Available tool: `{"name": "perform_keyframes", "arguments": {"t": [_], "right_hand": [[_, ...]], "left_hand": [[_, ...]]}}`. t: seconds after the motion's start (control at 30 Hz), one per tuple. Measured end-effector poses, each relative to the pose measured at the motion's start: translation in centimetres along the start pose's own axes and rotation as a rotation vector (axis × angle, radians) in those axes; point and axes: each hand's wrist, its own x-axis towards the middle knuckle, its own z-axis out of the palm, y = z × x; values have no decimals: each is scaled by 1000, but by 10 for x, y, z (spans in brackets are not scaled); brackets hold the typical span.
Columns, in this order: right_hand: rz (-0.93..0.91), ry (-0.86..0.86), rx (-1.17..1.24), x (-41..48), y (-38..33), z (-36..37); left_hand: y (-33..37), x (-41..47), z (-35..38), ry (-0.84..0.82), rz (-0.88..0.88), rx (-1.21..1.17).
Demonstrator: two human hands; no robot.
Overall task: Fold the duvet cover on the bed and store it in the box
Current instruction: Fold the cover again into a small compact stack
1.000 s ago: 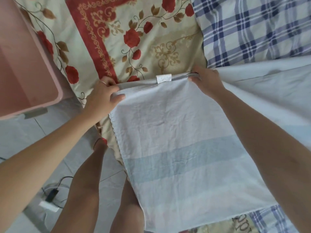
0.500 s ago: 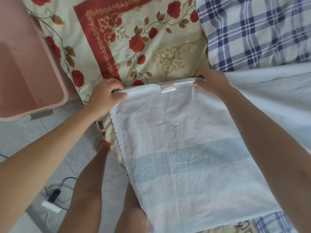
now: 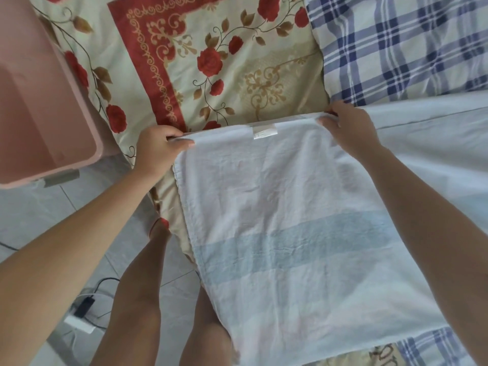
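The pale blue-and-white duvet cover [image 3: 285, 212] lies across the bed, its near part hanging over the edge toward my legs. A small white label sits on its far hem. My left hand [image 3: 158, 149] pinches the far left corner of the hem between thumb and curled fingers. My right hand [image 3: 346, 125] grips the far hem to the right of the label. More of the cover spreads away to the right. The pink plastic box [image 3: 66, 101] stands open at the left, partly on the bed's corner.
A floral sheet [image 3: 211, 56] with red roses covers the bed; a blue plaid sheet [image 3: 401, 46] lies at the upper right. Below left are grey floor tiles with a white power strip [image 3: 79, 323] and black cables. My bare legs stand against the bed edge.
Both hands, holding the hem, have drawn it slightly nearer and flatter on the bed. The grey lower layer that showed beyond the hem is now covered.
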Motion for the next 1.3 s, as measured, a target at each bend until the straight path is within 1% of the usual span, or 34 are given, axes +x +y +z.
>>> {"name": "perform_keyframes", "arguments": {"t": [0.07,0.13,0.17,0.2,0.23,0.27,0.33,0.37,0.43,0.5,0.57,0.63,0.67,0.7,0.77,0.8,0.87,0.93,1.03,1.1,1.2,1.3], "right_hand": [[-12,61,-54,-12,12,-3],[34,113,-101,-27,28,-6],[75,123,-106,-34,36,-7],[141,131,-108,-41,48,-12],[231,132,-93,-46,61,-20],[313,105,-61,-50,70,-21],[446,34,-32,-54,94,-33],[467,-18,-30,-54,104,-37],[432,-88,-23,-52,125,-44],[374,-82,-18,-43,149,-49],[380,-102,79,-27,164,-49],[437,-132,306,-17,175,-53],[477,-113,402,-15,179,-54],[508,-57,441,-14,181,-57],[557,157,461,-12,188,-65],[557,234,466,-8,191,-71],[521,264,422,4,194,-77],[504,220,321,18,194,-72],[581,226,293,28,187,-54],[558,295,342,26,177,-43],[438,396,400,5,153,-27],[377,496,320,-40,108,4]], "left_hand": [[-1,-5,10,81,-16,209],[6,-20,25,193,-74,482],[13,-29,32,237,-97,561],[24,-38,42,251,-46,579],[38,-43,55,221,56,575],[46,-49,64,155,164,568],[67,-45,98,-20,373,565],[78,-40,112,-110,408,587],[101,-23,138,-255,377,595],[118,4,161,-387,249,625],[127,27,164,-418,209,664],[125,38,165,-387,257,642],[122,40,165,-384,268,629],[120,39,163,-387,263,618],[119,40,167,-375,273,632],[120,41,170,-366,273,629],[120,42,173,-361,262,611],[118,43,174,-365,251,609],[114,42,177,-320,261,600],[112,45,178,-304,268,600],[110,48,177,-308,272,615],[116,51,178,-332,259,574]]}}
